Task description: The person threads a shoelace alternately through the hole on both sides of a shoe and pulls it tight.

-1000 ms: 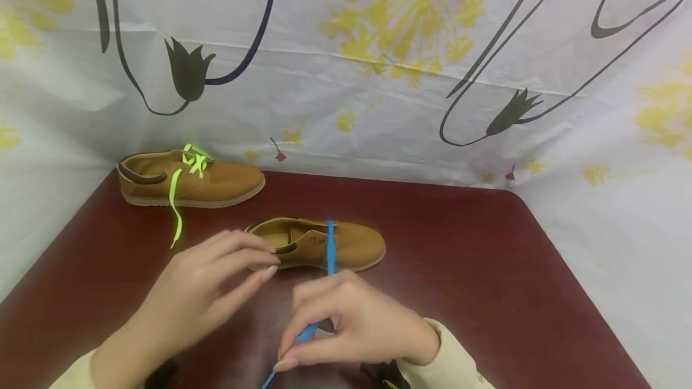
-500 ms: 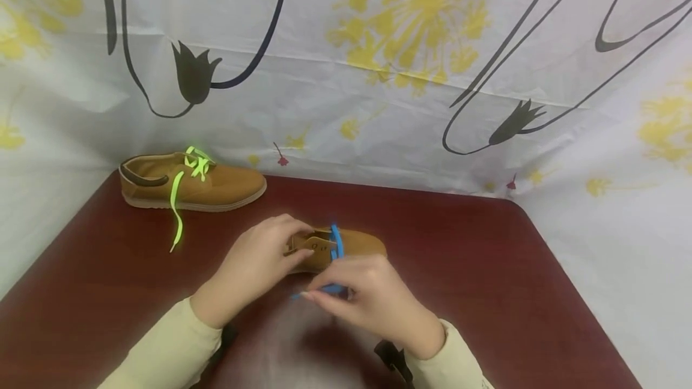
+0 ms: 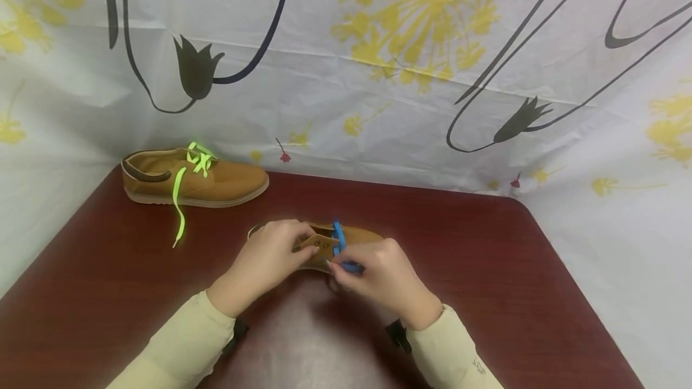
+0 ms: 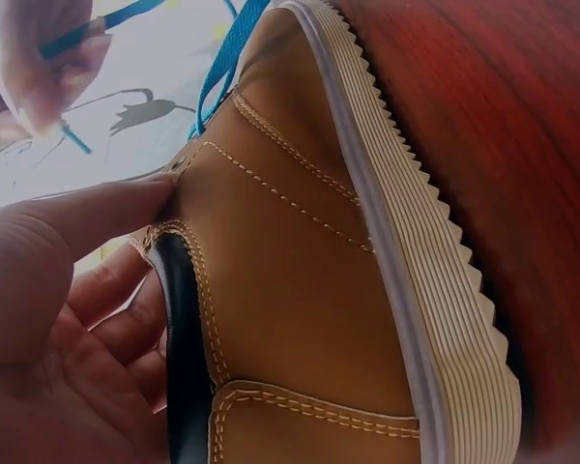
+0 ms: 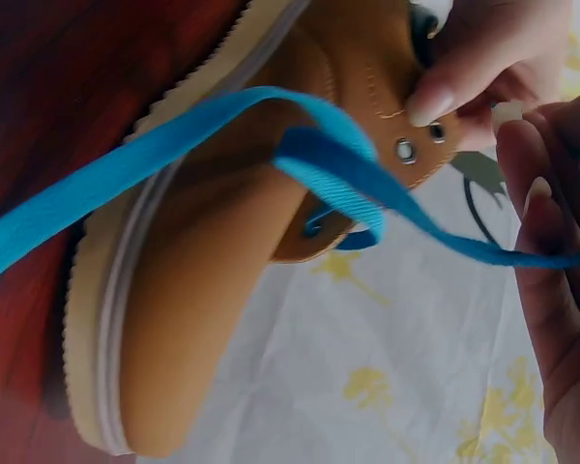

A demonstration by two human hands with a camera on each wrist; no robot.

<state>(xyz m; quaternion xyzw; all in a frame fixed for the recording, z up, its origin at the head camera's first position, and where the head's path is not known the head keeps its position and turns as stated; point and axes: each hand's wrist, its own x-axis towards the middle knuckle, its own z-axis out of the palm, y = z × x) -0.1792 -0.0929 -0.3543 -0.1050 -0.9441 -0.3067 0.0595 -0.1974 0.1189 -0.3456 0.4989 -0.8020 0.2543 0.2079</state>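
Hands: over the last second the right hand has come up from low in front to the shoe, and the left hand has moved in onto it.
Shoe: on the table, toe to the person's right, partly hidden by both hands.
Left grip: pinching the flap; I'd hold it firm, thumb just clear of the holes.
Right grip: pinching the blue lace near its end, the lace tip poking past the fingertips, apart from the flap.
Bare eyelets: two in sight; the tip should probably meet one squarely.
Crossed strands: best laid flat before pulling, or the lace may twist.
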